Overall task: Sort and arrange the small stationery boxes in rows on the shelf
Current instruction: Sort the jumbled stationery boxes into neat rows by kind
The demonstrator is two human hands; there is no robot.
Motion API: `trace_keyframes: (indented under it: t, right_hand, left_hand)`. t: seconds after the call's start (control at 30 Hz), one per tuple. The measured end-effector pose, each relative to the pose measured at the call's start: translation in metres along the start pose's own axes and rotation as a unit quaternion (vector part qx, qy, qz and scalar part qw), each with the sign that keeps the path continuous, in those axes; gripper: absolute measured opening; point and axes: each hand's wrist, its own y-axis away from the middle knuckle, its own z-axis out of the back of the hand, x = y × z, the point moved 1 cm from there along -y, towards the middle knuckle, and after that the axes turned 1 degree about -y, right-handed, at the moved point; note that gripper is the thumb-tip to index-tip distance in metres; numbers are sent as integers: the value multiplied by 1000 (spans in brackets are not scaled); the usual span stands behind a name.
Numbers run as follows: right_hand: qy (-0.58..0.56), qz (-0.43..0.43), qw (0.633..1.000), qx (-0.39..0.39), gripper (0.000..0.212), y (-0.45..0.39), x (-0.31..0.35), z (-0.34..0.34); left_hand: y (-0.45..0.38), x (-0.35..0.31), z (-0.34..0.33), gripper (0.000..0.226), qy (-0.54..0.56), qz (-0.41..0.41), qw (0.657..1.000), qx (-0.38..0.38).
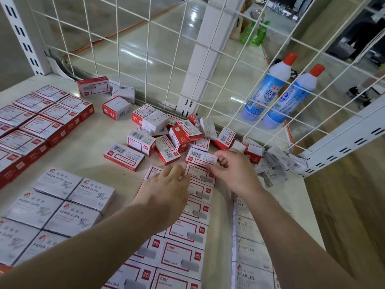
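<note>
1. the right hand (235,170) pinches a red-and-white staple box (201,157) between thumb and curled fingers, barcode side up, at the far end of the staple rows (187,232).
2. the left hand (166,195) lies flat over the far end of those rows, fingers straight and together, its fingertips on the last laid box (203,176) (it grips nothing).
3. the held box sits just above that last box, touching or nearly so; i cannot tell which.
4. a loose pile (173,134) of red and white boxes lies jumbled beyond the hands, against the wire grid (145,38) at the back of the shelf (87,151).
5. at left, paper clip boxes (62,205) stand in neat rows, with red boxes (37,122) in rows behind them.
6. at right, a column of white staples boxes (250,247) runs beside the right forearm, and more white boxes (279,165) lie loose in the corner.
7. two blue bottles (279,88) with red caps stand behind the grid.
</note>
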Motion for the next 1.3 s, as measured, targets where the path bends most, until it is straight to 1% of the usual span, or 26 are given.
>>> trace_keyframes:
  t: [0.13, 0.3, 0.43, 0.57, 0.67, 0.77, 0.9, 0.97, 1.03, 1.07, 1.1, 1.17, 1.23, 1.3]
  right_hand:
    - [15, 24, 999, -23, 26, 0, -1, 2]
    - [8, 19, 999, -42, 20, 9, 4, 8]
    - [-13, -4, 1000, -20, 27, 25, 6, 13]
    - [-69, -39, 997, 5, 35, 44, 8, 18]
    - [-108, -46, 993, 32, 27, 57, 11, 21]
    - [-154, -64, 984, 57, 22, 64, 11, 21]
    - [-185, -73, 977, 82, 18, 68, 12, 21]
    - [-194, -74, 974, 96, 14, 70, 13, 21]
    - [-201, -75, 970, 113, 12, 71, 14, 22]
    - [-205, -76, 968, 122, 11, 72, 14, 22]
    - [-207, -76, 966, 131, 10, 74, 15, 22]
    - [-194, -65, 968, 141, 10, 76, 17, 20]
    - [-161, -48, 977, 132, 13, 79, 18, 19]
    - [-137, -35, 983, 118, 23, 82, 19, 18]
  left_hand:
    - [0, 1, -2, 45, 20, 6, 1000, -8]
    - [3, 2, 1, 40, 55, 24, 998, -25]
    - [7, 1, 9, 38, 46, 41, 996, -58]
    - [10, 2, 14, 43, 68, 59, 992, -82]
    - [16, 2, 15, 48, 77, 29, 992, -99]
    - [22, 2, 15, 43, 80, -14, 991, -103]
    - [25, 3, 18, 36, 77, -45, 987, -135]
    - [28, 4, 20, 33, 51, -71, 985, -149]
    - [28, 6, 21, 30, 1, -117, 982, -145]
    - [27, 8, 19, 32, -19, -127, 981, -145]
    - [26, 10, 19, 33, -36, -128, 982, -138]
    - [27, 11, 23, 31, -44, -127, 980, -148]
    - [28, 11, 28, 30, -26, -97, 982, -160]
    - [25, 16, 28, 34, -24, -67, 981, -178]
